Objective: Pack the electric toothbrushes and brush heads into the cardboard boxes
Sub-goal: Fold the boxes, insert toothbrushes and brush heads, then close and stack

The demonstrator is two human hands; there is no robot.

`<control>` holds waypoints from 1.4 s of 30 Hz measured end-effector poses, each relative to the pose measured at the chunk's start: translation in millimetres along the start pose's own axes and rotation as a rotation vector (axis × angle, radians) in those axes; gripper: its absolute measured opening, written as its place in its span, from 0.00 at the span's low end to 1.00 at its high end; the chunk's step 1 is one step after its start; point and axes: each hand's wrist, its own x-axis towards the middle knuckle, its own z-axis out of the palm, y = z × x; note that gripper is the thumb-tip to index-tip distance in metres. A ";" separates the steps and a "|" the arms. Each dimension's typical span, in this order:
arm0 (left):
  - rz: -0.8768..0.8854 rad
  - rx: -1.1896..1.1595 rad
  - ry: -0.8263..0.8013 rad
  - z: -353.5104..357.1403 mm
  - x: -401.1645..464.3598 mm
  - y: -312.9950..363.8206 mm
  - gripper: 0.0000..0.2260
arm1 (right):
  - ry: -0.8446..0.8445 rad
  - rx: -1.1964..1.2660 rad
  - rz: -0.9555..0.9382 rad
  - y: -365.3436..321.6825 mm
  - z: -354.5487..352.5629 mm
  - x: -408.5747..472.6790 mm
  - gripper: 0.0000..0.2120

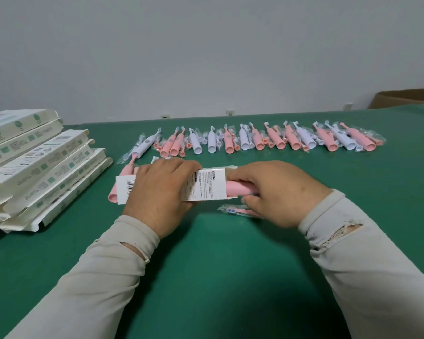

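While a long row of bagged toothbrushes stretches across the far side of the green table, roughly ten pink and six white as far as the overlap allows counting, one white cardboard box lies near the middle with its long axis running left to right. About seven flat boxes sit in a leaning stack at the left edge. One left hand wraps over the box's middle, fingers curled around it. One right hand grips a pink toothbrush handle at the box's open right end, the handle lying along the box. One bagged brush head rests just beneath that hand, and another pink toothbrush lies behind the box's left end.
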 end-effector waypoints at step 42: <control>-0.076 -0.006 0.025 -1.6 -2.4 -4.6 0.23 | 0.226 0.495 0.018 6.3 16.3 8.7 0.07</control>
